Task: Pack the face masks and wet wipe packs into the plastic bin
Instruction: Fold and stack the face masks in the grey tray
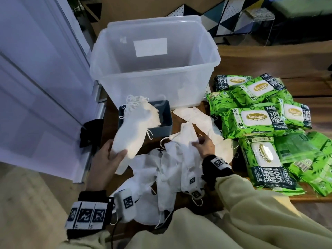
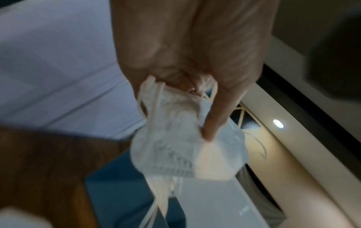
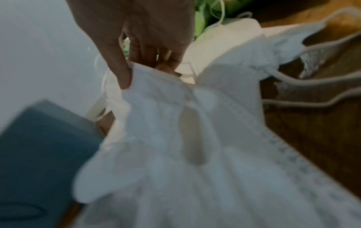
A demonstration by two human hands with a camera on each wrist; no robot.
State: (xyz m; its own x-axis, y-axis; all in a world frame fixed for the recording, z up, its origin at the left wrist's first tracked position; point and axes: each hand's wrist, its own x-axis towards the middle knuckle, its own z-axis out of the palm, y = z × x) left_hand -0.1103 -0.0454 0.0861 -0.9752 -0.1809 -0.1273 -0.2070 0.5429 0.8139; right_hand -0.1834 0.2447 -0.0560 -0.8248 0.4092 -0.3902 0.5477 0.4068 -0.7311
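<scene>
The left hand [image 1: 107, 155] is clasped around the near end of a stack of white face masks [image 1: 133, 128], thumb on top and fingers underneath, so the stack juts away from the hand and hangs over the small blue-grey tray [image 1: 165, 115] just beyond it; from the left wrist the fingers [image 2: 213, 120] show curled into the fabric with ear loops dangling below. The right hand [image 1: 204, 143] pinches the edge of one mask [image 1: 186, 135] at the top of the loose mask pile [image 1: 170, 169], which sprawls on the wooden bench [image 1: 251, 56] beneath and behind that hand, toward the person. From the right wrist the thumb [image 3: 123, 74] and fingertips grip the upper hem of that mask. Beyond both hands stands the clear plastic bin [image 1: 154, 72], open, with a white label on its far wall. To the outer side of the right hand, green wet wipe packs [image 1: 256, 119] lie heaped on the bench, overlapping one another.
</scene>
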